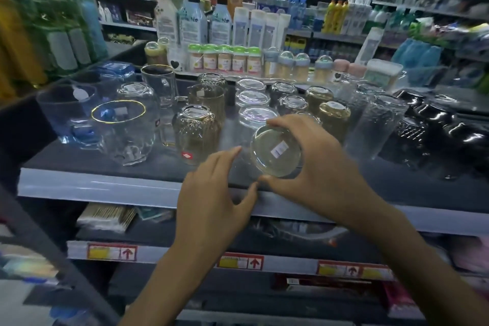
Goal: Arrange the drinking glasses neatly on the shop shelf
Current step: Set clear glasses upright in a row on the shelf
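A clear upturned drinking glass [275, 152] with a white label on its base stands at the front of the dark shelf [164, 164]. My right hand [317, 159] wraps around it from the right, thumb below and fingers over the top. My left hand [214, 188] hovers just left of it with its fingers spread, holding nothing. Behind the held glass runs a row of clear upturned glasses [255, 115]. An amber patterned glass [197, 132] stands to the left, amber glasses [334, 116] and tall ribbed glasses [370, 124] to the right.
Gold-rimmed clear mugs [124, 130] and a blue mug [66, 114] fill the shelf's left side. Black wrapped items [428, 130] sit at the right. Baby bottles [225, 58] line the back edge. Price tags [240, 262] mark a lower shelf.
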The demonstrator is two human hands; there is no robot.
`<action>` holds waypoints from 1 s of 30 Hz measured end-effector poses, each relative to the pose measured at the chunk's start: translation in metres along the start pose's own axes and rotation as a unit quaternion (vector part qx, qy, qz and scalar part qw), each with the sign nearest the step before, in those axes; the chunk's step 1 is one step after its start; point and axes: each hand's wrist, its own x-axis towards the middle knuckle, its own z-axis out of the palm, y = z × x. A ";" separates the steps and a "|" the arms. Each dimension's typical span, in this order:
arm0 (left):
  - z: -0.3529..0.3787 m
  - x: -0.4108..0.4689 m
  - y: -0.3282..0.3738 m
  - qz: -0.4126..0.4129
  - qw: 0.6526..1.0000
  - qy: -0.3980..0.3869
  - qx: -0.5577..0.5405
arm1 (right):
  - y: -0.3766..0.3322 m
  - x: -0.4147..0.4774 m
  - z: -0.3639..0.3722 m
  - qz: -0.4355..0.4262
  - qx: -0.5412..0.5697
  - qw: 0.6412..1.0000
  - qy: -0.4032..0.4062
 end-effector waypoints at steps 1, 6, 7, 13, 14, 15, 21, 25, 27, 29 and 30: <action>0.001 0.001 0.001 -0.007 1.000 -0.002 0.002 | 0.001 0.003 0.000 0.001 -0.006 1.000 -0.004; 0.006 0.006 0.002 -0.031 0.999 -0.029 0.011 | 0.006 0.009 0.004 0.026 -0.016 1.000 -0.007; 0.007 0.006 0.003 -0.031 0.999 -0.032 0.016 | 0.005 0.010 0.005 0.034 -0.018 0.999 -0.007; 0.011 0.006 0.002 -0.026 0.999 -0.028 0.034 | 0.007 0.005 0.010 0.069 0.022 0.997 0.006; 0.012 0.006 0.002 -0.025 0.999 -0.028 0.037 | 0.008 0.004 0.012 0.071 0.035 0.997 0.012; 0.012 0.006 0.002 -0.024 0.999 -0.028 0.039 | 0.009 0.003 0.014 0.070 0.049 0.996 0.020; 0.010 0.005 0.001 -0.018 0.998 -0.032 0.041 | 0.013 -0.004 0.021 0.060 0.092 0.993 0.041; 0.007 0.000 -0.005 -0.014 0.997 -0.044 0.061 | 0.010 -0.023 0.018 0.106 0.143 0.982 0.056; 0.007 -0.004 -0.008 -0.004 0.996 -0.043 0.075 | 0.008 -0.031 0.022 0.114 0.146 0.981 0.050; 0.007 -0.005 -0.011 0.008 0.995 -0.037 0.091 | 0.008 -0.035 0.031 0.119 0.165 0.979 0.035; 0.008 -0.006 -0.011 0.012 0.995 -0.036 0.094 | 0.009 -0.035 0.035 0.120 0.177 0.976 0.032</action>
